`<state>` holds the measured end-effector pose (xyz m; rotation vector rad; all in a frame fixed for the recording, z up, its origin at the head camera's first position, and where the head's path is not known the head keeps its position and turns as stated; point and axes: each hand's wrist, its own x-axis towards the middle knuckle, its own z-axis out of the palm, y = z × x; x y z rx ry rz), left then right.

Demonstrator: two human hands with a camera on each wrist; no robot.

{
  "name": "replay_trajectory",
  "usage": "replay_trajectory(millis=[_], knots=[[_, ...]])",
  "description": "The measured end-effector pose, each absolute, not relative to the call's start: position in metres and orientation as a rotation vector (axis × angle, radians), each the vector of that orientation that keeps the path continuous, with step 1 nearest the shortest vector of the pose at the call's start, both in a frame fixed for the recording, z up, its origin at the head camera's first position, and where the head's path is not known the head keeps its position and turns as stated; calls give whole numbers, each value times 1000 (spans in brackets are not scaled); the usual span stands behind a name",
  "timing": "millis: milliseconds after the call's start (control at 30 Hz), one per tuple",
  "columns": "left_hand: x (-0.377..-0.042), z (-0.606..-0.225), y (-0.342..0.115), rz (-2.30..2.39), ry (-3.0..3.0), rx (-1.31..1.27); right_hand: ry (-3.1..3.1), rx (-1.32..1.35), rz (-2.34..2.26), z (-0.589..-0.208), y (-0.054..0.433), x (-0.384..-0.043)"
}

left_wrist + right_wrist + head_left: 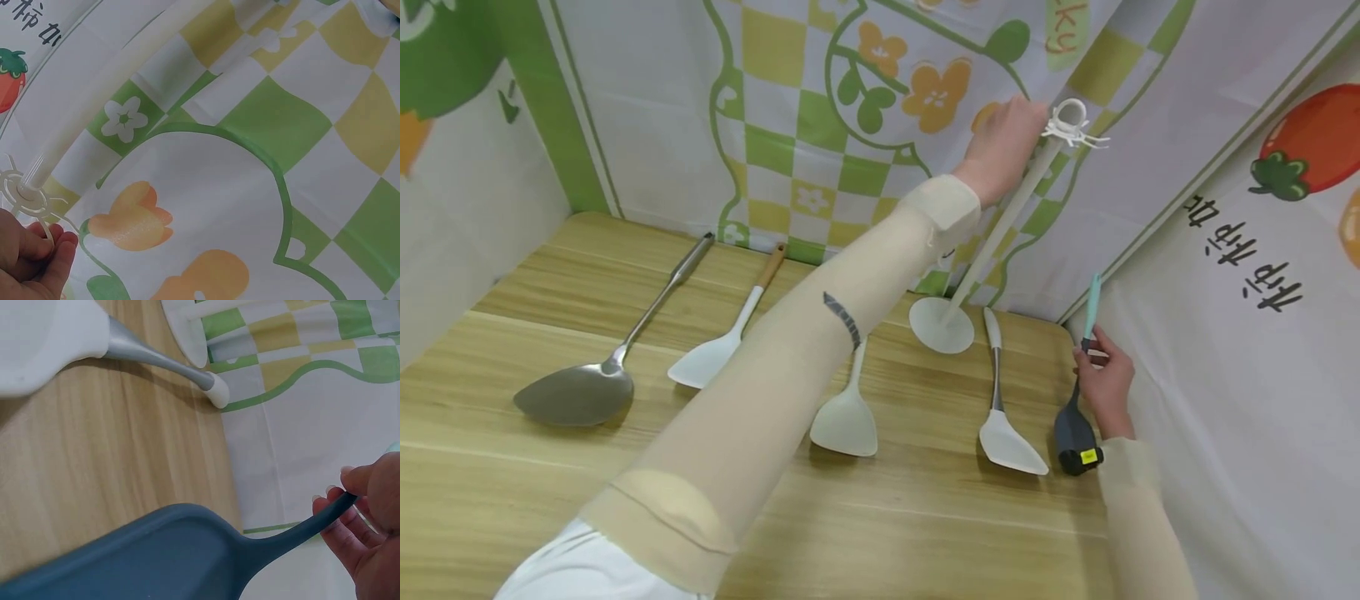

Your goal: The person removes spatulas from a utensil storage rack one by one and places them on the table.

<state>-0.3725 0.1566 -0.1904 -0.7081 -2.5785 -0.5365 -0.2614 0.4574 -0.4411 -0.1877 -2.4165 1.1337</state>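
Observation:
A white utensil stand (1003,225) with a round base and a ring of hooks (28,194) at its top stands near the back of the table. My left hand (1006,148) is up at that ring, its thumb and fingertips pinching one of the hooks in the left wrist view. At the right end of the table, my right hand (1107,385) grips a dark blue spatula (169,556) near where its neck meets the teal handle (1093,304). The spatula tilts with its handle raised. To its left lies a white turner (1009,446) with a metal neck.
On the wooden table (925,517) lie a metal turner (580,396), a white turner with a wooden handle (707,358) and a pale green turner (846,421), the latter two partly behind my left arm. A patterned curtain (805,150) hangs behind; a white cloth wall (1232,400) borders the right.

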Motion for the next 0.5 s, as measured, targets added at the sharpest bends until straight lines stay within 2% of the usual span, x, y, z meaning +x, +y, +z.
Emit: replay_trajectory(millis=[500], knots=[[-375,-192,156,-538,-2572,-710,-2495,-231,1147,-457,461,-262]])
